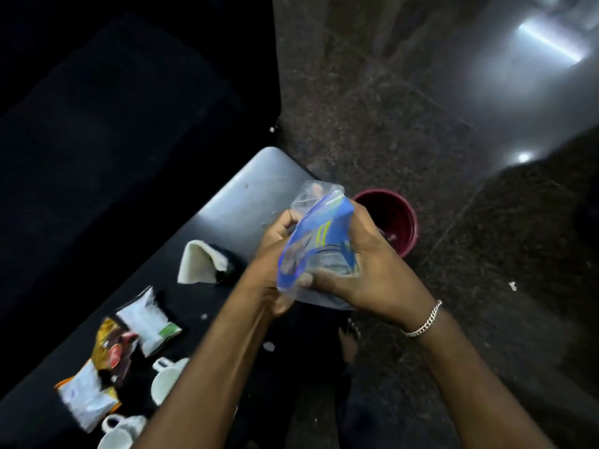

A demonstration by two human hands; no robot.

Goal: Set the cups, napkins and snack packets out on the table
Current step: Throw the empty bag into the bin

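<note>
In the head view, the person is holding a blue-and-clear packet (pixel 319 241) in both hands, above the right edge of the table (pixel 246 202) and just left of a red bucket (pixel 397 218) on the floor. The left hand (pixel 275 254) is curling its fingers round the packet's left side, and the right hand (pixel 366 273) is gripping its right side and near end. The packet's long axis is running near to far, tilted upward. The table is lying to the packet's left, so the left hand is nearer it. A napkin (pixel 197 264), other packets (pixel 149 319) and cups (pixel 168 380) are lying there.
</note>
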